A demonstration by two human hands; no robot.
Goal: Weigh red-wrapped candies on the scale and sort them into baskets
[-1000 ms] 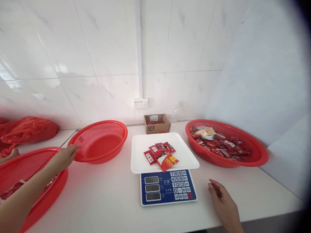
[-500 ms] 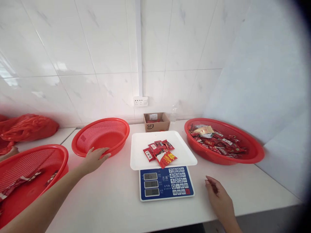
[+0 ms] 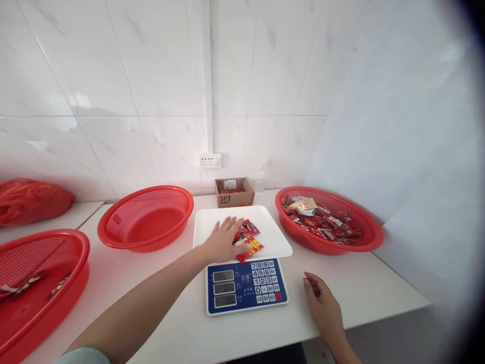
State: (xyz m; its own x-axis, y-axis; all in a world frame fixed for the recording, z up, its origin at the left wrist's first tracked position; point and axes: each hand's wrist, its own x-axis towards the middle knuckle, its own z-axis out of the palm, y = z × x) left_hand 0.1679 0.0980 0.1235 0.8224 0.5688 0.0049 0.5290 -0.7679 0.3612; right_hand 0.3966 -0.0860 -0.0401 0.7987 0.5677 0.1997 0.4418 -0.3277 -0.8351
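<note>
A blue-and-white digital weighing scale (image 3: 244,296) stands on the table in front of me. On its white pan (image 3: 276,240) lies a small pile of red sachets (image 3: 251,244), one of them with yellow print. My left hand (image 3: 223,241) is over the left part of the pile, fingers stretched and thumb across the front sachet. It hides several sachets; no grip is visible. To the right of the scale, my right hand (image 3: 322,306) is held above the table's front part, fingers loosely bent and the thumb a little apart, with nothing seen in it.
Many sachets fill a red basket (image 3: 364,248) at the right. Left of the pan is an empty red basket (image 3: 142,244); another red basket (image 3: 84,253) nearer me holds a few sachets. Behind the scale are a cardboard box (image 3: 235,198) and a clear bottle (image 3: 260,179). A red plastic bag (image 3: 36,199) lies far left.
My left hand has left the empty basket's rim and moved right onto the sachets on the pan. My right hand keeps about its pose. The view has shifted slightly right.
</note>
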